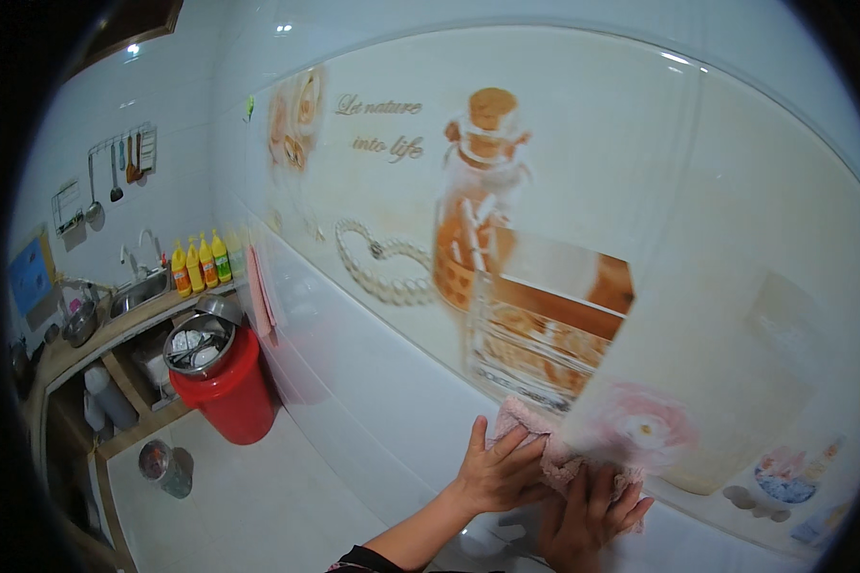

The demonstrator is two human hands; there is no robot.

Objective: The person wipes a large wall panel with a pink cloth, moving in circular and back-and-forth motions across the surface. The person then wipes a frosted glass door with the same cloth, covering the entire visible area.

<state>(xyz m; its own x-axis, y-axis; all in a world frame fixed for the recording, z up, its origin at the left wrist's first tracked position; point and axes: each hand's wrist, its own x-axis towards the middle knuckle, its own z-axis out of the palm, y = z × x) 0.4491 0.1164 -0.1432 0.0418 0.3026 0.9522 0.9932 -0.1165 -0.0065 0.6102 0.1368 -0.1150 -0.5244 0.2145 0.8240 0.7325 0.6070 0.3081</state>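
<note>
A pink terry cloth [519, 417] lies bunched against the tiled wall, at the lower edge of a glossy decorated tile panel [580, 157]. My left hand [500, 473] presses the cloth's left part to the wall, thumb raised and fingers spread. My right hand [589, 512] is beside it, lower and to the right, with its fingers on the cloth's right part. Under the hands, some of the cloth is hidden. A printed pink flower [645, 428] shows on the panel just above the right hand.
At left, a red bucket [233, 401] on the floor carries a metal basin [199, 344] of dishes. A small bin [165, 469] stands nearby. Several yellow bottles [201, 261] line the counter by a sink [140, 294]. Another pink cloth [260, 290] hangs on the wall; utensils [115, 172] hang beyond.
</note>
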